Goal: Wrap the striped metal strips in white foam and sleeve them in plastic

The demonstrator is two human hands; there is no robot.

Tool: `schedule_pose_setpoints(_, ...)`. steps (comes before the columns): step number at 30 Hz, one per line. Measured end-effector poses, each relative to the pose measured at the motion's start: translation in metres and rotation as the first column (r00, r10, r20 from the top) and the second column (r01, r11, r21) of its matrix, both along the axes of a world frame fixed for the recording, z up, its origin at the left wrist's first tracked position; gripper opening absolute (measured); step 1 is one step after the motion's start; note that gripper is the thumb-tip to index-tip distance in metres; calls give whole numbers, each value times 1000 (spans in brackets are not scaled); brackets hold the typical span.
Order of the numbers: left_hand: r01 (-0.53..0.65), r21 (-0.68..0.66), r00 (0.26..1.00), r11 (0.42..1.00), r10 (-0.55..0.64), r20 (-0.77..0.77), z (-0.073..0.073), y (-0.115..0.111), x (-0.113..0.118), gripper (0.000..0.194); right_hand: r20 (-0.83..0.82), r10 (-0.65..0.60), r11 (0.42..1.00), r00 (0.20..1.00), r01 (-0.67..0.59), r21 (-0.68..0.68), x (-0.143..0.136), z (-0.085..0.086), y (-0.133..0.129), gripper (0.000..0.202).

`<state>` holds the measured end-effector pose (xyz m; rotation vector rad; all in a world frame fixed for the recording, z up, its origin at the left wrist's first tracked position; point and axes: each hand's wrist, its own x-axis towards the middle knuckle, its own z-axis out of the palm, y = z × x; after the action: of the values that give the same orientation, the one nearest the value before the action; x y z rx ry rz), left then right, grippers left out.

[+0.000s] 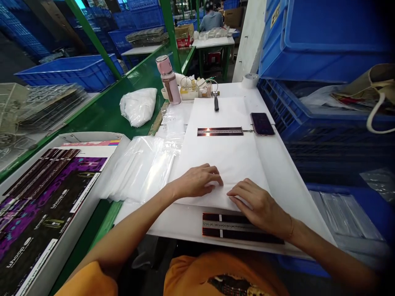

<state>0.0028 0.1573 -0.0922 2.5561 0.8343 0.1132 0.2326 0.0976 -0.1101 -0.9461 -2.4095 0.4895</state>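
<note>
My left hand (197, 181) rests on a stack of white sheets (216, 158), fingers curved, with thumb and fingers apart. Just right of it, my right hand (254, 201) has its fingertips drawn together at the sheets' surface near the front. Whatever lies between those fingertips is too small to make out. Below my right wrist, a dark strip panel with orange edges and a pale patterned middle (226, 225) lies at the table's front, partly covered by the hand. Farther back on the sheets lies a similar narrow dark strip (219, 131).
Clear plastic bags (145, 164) lie to the left, beside a white box of printed dark-and-purple cards (61, 197). A black-handled tool (216, 102), phone (262, 124), tape roll (250, 80) and pink bottle (171, 84) stand farther back. Blue crates (308, 119) line the right side.
</note>
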Motion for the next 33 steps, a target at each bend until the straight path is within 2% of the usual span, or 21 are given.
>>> schedule_pose_setpoints(8,-27,14,998,1000,27,55,-9,0,-2,25,130,17,995,991,-30,96,-34,-2,-7,11)
schedule_pose_setpoints(17,-35,16,997,999,34,72,-8,0,-3,23,296,-76,924,952,-44,379,-49,-6,-9,21)
schedule_pose_setpoints(21,-37,16,996,999,35,78,-10,-1,-3,24,295,-63,916,953,-61,396,-49,-9,-9,22)
schedule_pose_setpoints(25,-43,-14,995,999,44,90,-12,0,-3,25,225,-64,926,972,-26,376,-50,-8,-8,22)
schedule_pose_setpoints(28,-51,-132,987,990,69,142,-2,2,-7,24,168,-48,947,985,-8,320,-47,-2,-3,21)
schedule_pose_setpoints(31,-27,-392,967,920,123,222,20,3,-15,30,117,-31,968,993,1,252,-42,6,8,17)
schedule_pose_setpoints(33,-38,-443,967,896,145,210,38,0,-19,34,91,-23,972,996,1,234,-39,15,18,14)
